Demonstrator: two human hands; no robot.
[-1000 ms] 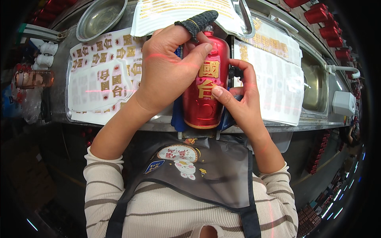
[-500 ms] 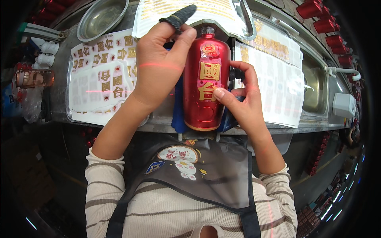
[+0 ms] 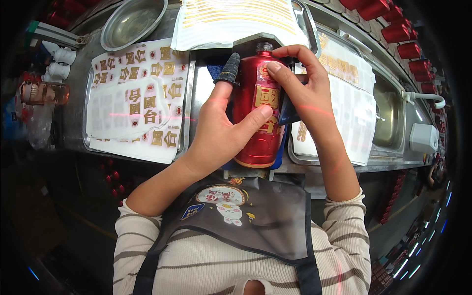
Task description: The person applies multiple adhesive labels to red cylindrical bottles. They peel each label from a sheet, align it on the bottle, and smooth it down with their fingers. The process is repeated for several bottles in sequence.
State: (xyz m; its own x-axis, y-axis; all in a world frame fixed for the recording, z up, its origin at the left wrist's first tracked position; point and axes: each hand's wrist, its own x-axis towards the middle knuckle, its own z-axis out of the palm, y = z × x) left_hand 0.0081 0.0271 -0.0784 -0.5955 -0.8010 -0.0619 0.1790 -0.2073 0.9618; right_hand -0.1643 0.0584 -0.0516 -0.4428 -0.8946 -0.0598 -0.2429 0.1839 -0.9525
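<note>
A shiny red bottle (image 3: pixel 253 150) with gold raised characters and a dark neck lies on a blue cloth (image 3: pixel 278 158), neck pointing away from me. My left hand (image 3: pixel 216 130) grips its left side, the thumb pressing on the gold characters. A dark fabric finger cover (image 3: pixel 229 69) sits on my left index finger, beside the bottle's shoulder. Around the upper right side wraps my right hand (image 3: pixel 312 91); its thumb touches the round emblem and its index finger reaches toward the neck. The right hand's other fingers are hidden behind the bottle.
Sheets of gold character stickers (image 3: pixel 130 132) lie on a tray at left. White sheets (image 3: pixel 339 130) cover another tray at right. Gold-striped sheets (image 3: pixel 236 22) and a metal bowl (image 3: pixel 133 23) are at the back. A sink (image 3: pixel 391 115) and white jug (image 3: pixel 424 137) stand far right.
My left hand has come down from beside the neck onto the bottle's front. My right hand has moved up from the lower characters to the emblem near the shoulder.
</note>
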